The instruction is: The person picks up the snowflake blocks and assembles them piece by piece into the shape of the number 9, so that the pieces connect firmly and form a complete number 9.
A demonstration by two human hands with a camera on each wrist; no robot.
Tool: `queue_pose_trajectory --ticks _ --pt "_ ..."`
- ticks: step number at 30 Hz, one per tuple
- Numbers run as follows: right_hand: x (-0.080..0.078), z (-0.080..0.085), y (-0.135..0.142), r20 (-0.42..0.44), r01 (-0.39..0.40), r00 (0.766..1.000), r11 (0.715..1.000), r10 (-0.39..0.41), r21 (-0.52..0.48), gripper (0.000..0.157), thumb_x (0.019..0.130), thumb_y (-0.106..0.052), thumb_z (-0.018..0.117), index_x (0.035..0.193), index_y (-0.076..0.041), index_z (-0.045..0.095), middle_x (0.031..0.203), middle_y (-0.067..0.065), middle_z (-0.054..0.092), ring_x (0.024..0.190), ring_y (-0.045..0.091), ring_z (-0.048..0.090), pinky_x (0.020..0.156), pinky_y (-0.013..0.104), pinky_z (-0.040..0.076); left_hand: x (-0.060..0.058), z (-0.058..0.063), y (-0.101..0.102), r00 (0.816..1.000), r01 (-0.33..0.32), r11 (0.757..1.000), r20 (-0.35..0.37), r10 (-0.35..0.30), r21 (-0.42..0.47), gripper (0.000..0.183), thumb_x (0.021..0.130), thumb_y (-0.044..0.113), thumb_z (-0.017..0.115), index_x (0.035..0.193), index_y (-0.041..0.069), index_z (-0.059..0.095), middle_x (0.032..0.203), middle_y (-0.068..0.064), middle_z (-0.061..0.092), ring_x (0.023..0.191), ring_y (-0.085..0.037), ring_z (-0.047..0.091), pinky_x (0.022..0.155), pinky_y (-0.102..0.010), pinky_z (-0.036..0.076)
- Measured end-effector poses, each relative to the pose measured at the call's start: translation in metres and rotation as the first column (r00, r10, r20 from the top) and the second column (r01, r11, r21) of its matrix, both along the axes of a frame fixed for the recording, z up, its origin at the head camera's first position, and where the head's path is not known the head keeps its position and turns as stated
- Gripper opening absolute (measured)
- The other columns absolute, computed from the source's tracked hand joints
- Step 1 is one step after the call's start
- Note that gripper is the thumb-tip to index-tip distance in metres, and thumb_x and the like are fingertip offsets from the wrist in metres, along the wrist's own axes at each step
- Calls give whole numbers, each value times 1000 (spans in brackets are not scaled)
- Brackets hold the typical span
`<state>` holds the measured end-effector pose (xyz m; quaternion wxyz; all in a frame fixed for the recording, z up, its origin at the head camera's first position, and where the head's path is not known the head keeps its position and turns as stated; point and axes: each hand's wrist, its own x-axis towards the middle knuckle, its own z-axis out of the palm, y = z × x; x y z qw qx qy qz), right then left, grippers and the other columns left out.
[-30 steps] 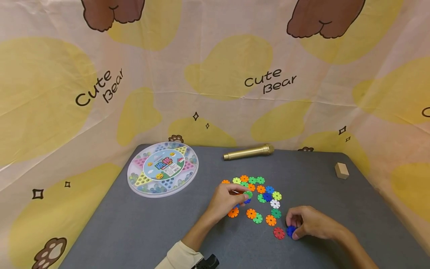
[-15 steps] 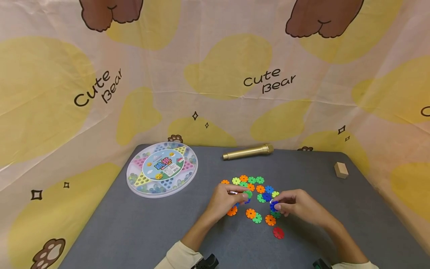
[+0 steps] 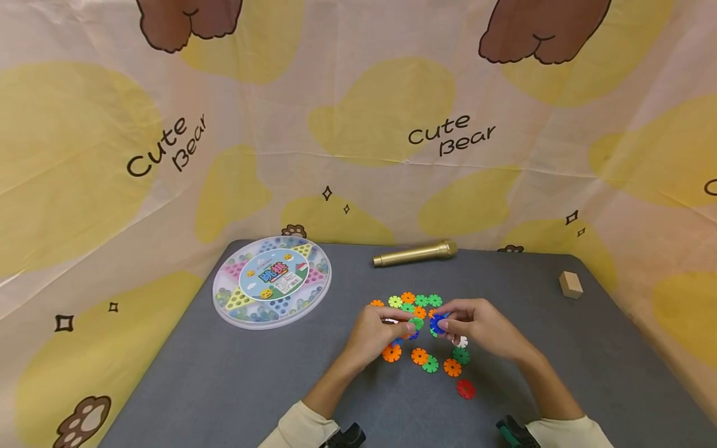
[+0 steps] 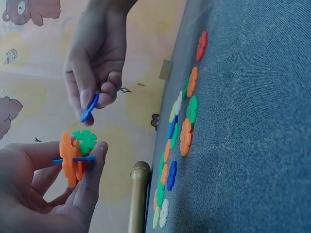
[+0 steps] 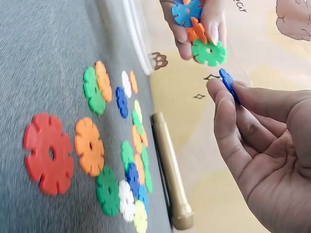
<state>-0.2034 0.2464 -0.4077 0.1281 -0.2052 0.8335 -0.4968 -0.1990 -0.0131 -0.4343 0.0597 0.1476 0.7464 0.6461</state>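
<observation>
My left hand (image 3: 371, 335) pinches a small cluster of slotted snowflake discs above the table. In the left wrist view the cluster has an orange disc (image 4: 67, 160), a green disc (image 4: 86, 141) and a blue one seen edge-on; the right wrist view shows a light blue disc (image 5: 186, 13) in it. Between thumb and fingers of my right hand (image 3: 484, 326) is a single dark blue disc (image 3: 437, 323). It stands just apart from the green disc (image 5: 209, 52) at the cluster's end, with a narrow gap in both wrist views.
Several loose discs lie on the grey table (image 3: 269, 379) beneath and around my hands, among them a red disc (image 3: 465, 389). Farther back are a round marble board game (image 3: 272, 274), a gold microphone (image 3: 414, 254) and a wooden block (image 3: 571, 285) at right.
My right hand has lifted the dark blue disc from beside the red one and carried it left and away from me to the cluster. My left hand has stayed about where it was.
</observation>
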Motion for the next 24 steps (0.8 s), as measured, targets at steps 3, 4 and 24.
queue_pose_trajectory --ticks 3,4,24 --pt "-3 0 -5 -7 4 1000 1000 -4 -5 26 104 -23 70 123 -5 75 88 26 73 72 25 70 69 43 63 -1 -1 0 1000 3 1000 -3 -3 -1 17 90 13 83 104 4 85 82 -12 80 72 -25 75 61 -22 52" --pt "-3 0 -6 -4 6 1000 1000 -6 -10 27 104 -23 70 124 -4 74 87 27 72 72 25 69 70 44 63 -1 -1 0 1000 5 1000 -4 -5 -3 17 90 13 83 104 4 85 82 -11 80 71 -25 74 60 -21 51" --pt "-7 -2 -17 45 15 999 999 -13 -42 30 104 -14 66 125 7 72 91 26 74 71 24 68 69 43 63 -1 -1 -1 997 26 996 -73 -32 -80 9 90 13 84 98 12 87 79 -2 80 59 -20 67 53 -21 50"
